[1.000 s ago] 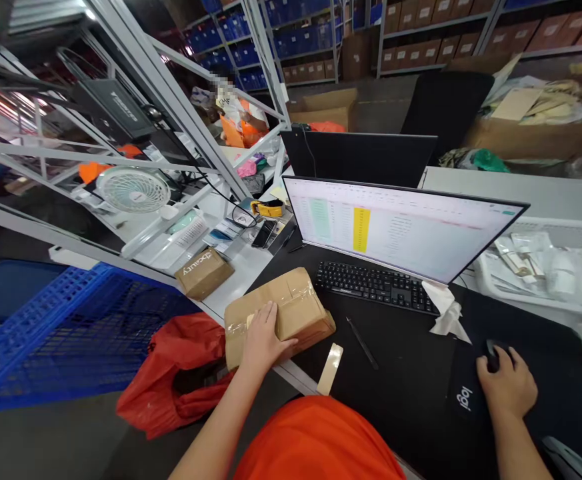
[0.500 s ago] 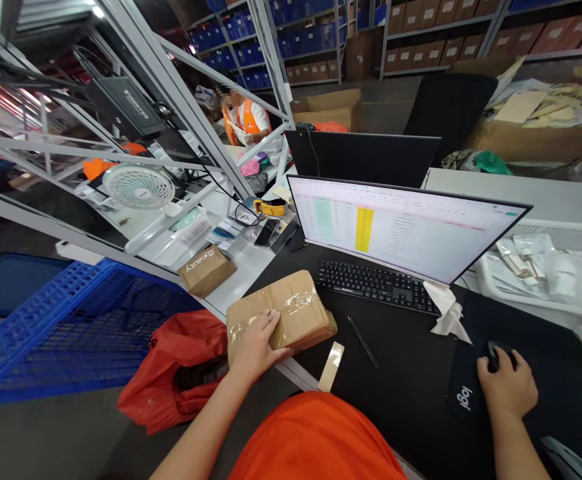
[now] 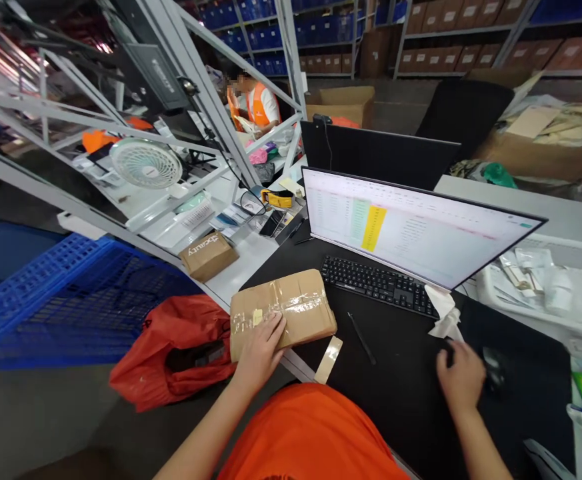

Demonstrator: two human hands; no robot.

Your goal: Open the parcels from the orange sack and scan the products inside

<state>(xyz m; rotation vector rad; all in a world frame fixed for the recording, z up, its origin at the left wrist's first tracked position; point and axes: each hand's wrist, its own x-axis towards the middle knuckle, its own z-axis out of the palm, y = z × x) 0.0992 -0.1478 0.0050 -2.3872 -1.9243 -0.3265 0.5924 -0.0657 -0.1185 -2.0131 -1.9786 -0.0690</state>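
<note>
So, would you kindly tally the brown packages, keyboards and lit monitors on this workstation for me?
Brown packages: 2 (the taped package under the left hand, and the printed package)
Keyboards: 1 (the keyboard)
Lit monitors: 1 (the lit monitor)
Total: 4

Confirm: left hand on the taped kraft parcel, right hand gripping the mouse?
Not quite: in the head view the right hand is off the mouse, just beside it. The left hand is on the taped kraft parcel, as you said.
</note>
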